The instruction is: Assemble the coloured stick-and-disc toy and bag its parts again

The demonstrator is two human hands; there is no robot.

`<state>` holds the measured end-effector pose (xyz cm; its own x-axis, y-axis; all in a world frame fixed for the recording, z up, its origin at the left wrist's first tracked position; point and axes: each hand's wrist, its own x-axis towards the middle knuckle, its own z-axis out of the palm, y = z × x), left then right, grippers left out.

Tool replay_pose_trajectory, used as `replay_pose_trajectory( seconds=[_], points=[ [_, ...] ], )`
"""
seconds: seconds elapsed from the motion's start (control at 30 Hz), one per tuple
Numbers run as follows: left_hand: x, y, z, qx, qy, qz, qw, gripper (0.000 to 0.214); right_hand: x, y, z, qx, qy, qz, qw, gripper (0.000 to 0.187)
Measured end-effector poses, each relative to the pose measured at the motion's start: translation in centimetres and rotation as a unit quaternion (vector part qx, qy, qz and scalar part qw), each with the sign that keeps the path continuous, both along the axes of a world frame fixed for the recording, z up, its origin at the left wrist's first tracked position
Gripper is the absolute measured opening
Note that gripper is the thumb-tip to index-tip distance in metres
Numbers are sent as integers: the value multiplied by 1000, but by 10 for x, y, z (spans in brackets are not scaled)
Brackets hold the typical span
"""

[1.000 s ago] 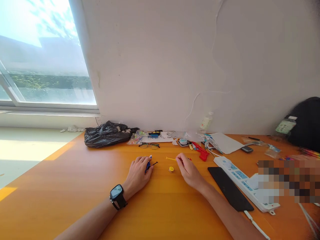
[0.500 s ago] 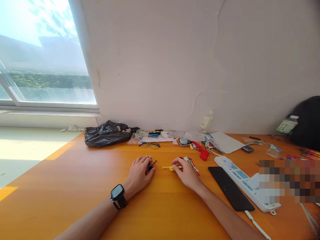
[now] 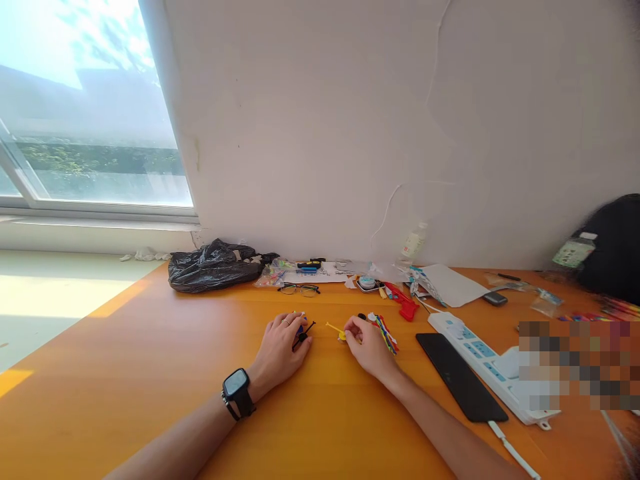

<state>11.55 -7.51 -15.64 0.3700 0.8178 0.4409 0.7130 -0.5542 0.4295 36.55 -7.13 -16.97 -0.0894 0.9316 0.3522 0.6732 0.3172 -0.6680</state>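
Observation:
My left hand [image 3: 284,343], with a ring and a watch on the wrist, rests on the table. Its fingers arch over small blue plastic pieces [image 3: 301,329], which they partly hide. In the gap between thumb and forefinger lies a small black plastic piece [image 3: 303,337] with a thin stalk pointing up to the right. Across from it, my right hand [image 3: 371,345] pinches a small yellow plastic piece [image 3: 341,335] whose thin arm points left. The fingers cover its right end. Just beyond that hand lies a bunch of coloured plastic strips [image 3: 387,333] and a black round piece [image 3: 361,317].
Eyeglasses [image 3: 299,289], a black plastic bag [image 3: 213,268] and a red toy gun [image 3: 403,303] lie toward the wall. On the right are a black phone [image 3: 460,377], a white power strip [image 3: 480,353] and a dark case [image 3: 495,299].
The yellow piece has turned in my right fingers, so its arm now slants up to the left. My right hand has shifted slightly left, and my left hand has barely moved.

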Motion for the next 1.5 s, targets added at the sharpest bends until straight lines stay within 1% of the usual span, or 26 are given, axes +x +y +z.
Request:
replay_pose_trajectory(
  seconds=[0.13,0.2,0.3,0.4,0.53,0.63,0.83,0.97,1.2,1.33,1.4,1.5],
  points=[
    [2,-2,-2,8,-11,-6,1000,20,-9,-15,14,54,-123,-7,991,15],
    [2,-2,-3,8,-14,-3,1000,20,-12,-22,18,57,-179,-10,982,16],
    [2,-1,-6,9,-16,0,1000,19,-14,-27,18,60,-238,-10,969,15],
    [2,1,-9,12,-17,-6,1000,21,-15,-30,16,72,-268,-14,961,15],
    [1,2,-13,14,-19,-13,1000,23,-16,-33,17,55,-281,-33,958,16],
    [0,2,-12,10,-11,-12,1000,23,-17,-37,20,49,-291,-29,955,17],
    [0,0,-9,8,-4,-7,1000,22,-20,-39,17,75,-332,-26,940,16],
    [0,1,-11,11,-9,-9,1000,23,-18,-38,14,71,-324,-28,943,16],
    [1,0,-10,15,-21,-12,1000,19,-15,-32,15,33,-260,-30,965,18],
    [1,0,-8,14,-35,-12,999,19,-16,-30,14,40,-230,-31,972,14],
    [1,1,-9,12,-49,-16,999,22,-16,-28,13,34,-201,-32,978,9],
    [0,4,-12,0,-74,-36,997,29,-13,-23,11,5,-138,-35,990,13]
  ],
)
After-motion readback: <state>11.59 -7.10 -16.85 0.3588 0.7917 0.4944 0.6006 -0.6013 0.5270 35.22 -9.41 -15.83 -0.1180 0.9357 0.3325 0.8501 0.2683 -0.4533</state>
